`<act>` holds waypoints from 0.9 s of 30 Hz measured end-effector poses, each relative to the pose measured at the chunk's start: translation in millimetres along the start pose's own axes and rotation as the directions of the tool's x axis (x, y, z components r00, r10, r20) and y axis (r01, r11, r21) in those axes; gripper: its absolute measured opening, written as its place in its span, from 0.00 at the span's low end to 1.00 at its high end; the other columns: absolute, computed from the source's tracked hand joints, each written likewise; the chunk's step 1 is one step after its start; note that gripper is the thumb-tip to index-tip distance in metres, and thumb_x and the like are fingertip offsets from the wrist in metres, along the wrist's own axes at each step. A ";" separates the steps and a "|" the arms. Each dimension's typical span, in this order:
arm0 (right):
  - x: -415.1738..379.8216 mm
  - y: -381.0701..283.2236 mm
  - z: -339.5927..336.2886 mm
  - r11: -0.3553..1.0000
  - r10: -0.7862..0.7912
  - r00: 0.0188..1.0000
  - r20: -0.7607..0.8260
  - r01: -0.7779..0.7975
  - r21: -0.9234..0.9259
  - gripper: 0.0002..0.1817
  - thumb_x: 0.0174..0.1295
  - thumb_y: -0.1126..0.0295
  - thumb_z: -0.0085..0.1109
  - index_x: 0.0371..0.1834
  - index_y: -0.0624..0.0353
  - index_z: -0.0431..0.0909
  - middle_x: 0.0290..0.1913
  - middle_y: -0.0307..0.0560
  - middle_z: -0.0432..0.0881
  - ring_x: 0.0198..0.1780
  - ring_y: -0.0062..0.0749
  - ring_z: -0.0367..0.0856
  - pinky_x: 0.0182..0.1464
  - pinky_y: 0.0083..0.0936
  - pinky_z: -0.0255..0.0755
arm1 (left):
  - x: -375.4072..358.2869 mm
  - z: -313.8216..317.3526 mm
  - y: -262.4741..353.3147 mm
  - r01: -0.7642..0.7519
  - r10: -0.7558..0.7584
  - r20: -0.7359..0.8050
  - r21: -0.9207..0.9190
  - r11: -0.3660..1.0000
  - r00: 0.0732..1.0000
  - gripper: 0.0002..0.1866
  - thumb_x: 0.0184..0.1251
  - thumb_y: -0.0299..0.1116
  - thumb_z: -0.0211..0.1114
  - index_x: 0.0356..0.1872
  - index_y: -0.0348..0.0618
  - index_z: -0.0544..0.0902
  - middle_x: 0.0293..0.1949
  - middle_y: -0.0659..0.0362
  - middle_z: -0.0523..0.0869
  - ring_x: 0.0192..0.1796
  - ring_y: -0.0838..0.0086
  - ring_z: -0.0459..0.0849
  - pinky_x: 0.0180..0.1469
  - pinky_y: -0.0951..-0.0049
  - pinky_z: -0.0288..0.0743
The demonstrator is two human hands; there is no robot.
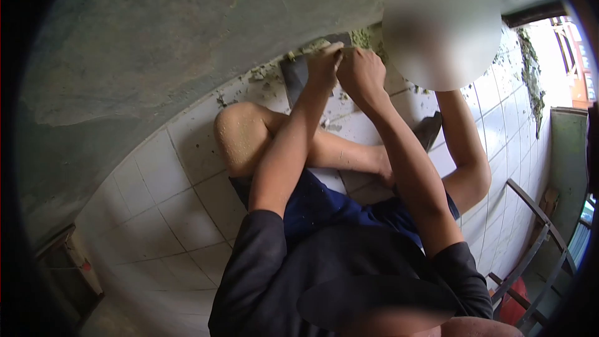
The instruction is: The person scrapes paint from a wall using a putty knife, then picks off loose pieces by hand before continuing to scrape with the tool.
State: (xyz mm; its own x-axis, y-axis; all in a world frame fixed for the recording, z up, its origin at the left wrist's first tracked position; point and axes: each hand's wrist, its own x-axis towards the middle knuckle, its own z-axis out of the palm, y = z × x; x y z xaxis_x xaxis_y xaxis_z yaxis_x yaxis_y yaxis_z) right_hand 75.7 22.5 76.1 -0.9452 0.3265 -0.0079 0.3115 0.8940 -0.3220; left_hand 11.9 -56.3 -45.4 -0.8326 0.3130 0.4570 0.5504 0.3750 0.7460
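Note:
My left hand [325, 67] and my right hand [363, 75] are close together in front of the wall, both with the fingers curled closed. Whatever lies between them is hidden by the fingers. Below and behind my left hand is a dark flat slab [292, 76] on the tiles, partly covered by my wrist. Green crumbs and scraps [360, 39] lie around both hands, along the foot of the wall. I sit on the floor with my legs bent around this spot.
A grey-green wall [156, 43] rises ahead and to the left of white floor tiles [153, 168]. A blurred patch covers the upper right. Dark green litter [531, 81] lies near a bright opening. A metal frame [533, 243] stands at right, and a dark object [427, 130] lies by my foot.

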 end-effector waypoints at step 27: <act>4.9 -10.4 -33.4 0.996 -0.045 0.998 0.044 0.048 -0.077 0.14 0.61 0.63 0.58 0.33 0.63 0.87 0.33 0.64 0.87 0.40 0.59 0.89 0.44 0.48 0.83 | 6.5 -12.6 27.9 0.066 -0.068 -0.020 -0.080 0.995 0.997 0.13 0.58 0.21 0.74 0.45 0.40 0.89 0.33 0.52 0.87 0.36 0.60 0.87 0.39 0.66 0.80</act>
State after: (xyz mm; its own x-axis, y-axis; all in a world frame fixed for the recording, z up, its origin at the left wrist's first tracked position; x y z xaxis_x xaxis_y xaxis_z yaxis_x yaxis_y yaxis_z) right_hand 71.1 25.1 111.0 -0.9616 0.2722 -0.0346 0.2721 0.9298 -0.2477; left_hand 21.1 -54.8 -15.5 -0.8692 0.2694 0.4147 0.4873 0.3241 0.8108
